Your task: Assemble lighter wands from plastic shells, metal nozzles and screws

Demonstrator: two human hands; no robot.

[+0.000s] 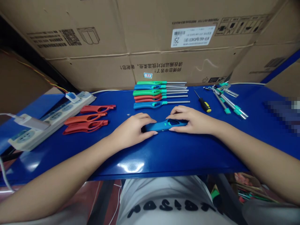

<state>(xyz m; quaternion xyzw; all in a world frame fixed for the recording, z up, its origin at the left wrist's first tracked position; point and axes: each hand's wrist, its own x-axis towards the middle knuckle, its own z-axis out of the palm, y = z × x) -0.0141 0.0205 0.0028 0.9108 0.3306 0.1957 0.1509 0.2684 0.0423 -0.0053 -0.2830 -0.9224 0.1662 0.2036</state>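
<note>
A blue lighter handle (161, 125) with a green trigger piece lies crosswise just above the blue table. My left hand (132, 129) is closed round its left end, thumb in front and fingers behind. At the other end, my right hand (191, 120) pinches it near the trigger loop. No metal tube shows on this handle. Beyond my hands lie several long-tube lighters (150, 105) in blue, green and red, side by side with their tubes to the right. Left of my left hand are red and orange handle shells (85, 118).
A black and yellow screwdriver (204, 104) lies right of the lighters. Farther right are loose metal tubes (231, 101) with green ends. A white power strip (53, 117) with plugs runs along the left. Tiny metal parts (128, 114) lie behind my left hand. Cardboard (150, 67) walls the back.
</note>
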